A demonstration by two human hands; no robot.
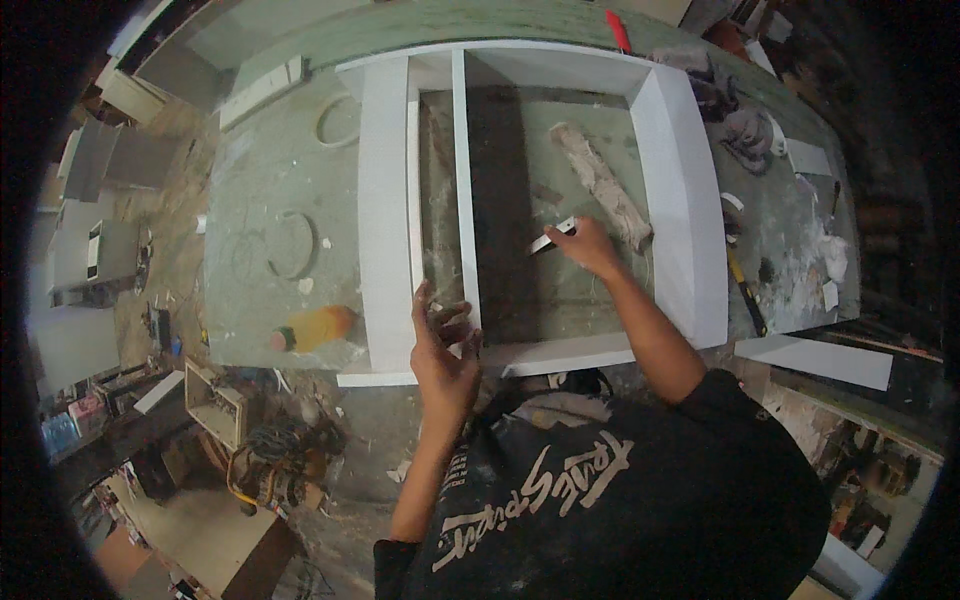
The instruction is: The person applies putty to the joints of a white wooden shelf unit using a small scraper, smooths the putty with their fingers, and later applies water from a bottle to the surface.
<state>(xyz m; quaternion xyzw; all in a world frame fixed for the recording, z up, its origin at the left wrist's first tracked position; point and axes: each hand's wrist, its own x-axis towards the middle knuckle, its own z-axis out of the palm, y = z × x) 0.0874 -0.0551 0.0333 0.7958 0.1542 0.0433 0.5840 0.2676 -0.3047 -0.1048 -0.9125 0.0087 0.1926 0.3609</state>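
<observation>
A white cabinet frame (690,170) lies on the worktable, with a narrow upright divider (462,170) toward its left side. My left hand (446,345) is by the near end of this divider, palm turned up and fingers loosely bent but apart. It seems to touch the panel's edge without gripping it. Inside the wider compartment, my right hand (590,246) pinches a short, pale, flat strip (545,238) with dark spots; its exact kind is unclear. Just beyond that hand lies a long, crumpled, pale cloth-like roll (600,185).
A bottle of orange liquid (318,328) lies left of the frame, near two rings of edging tape (290,245). Dark rags (745,135), a yellow-and-black tool (745,290) and a white board (815,362) are on the right. A red-handled tool (618,32) sits beyond the frame.
</observation>
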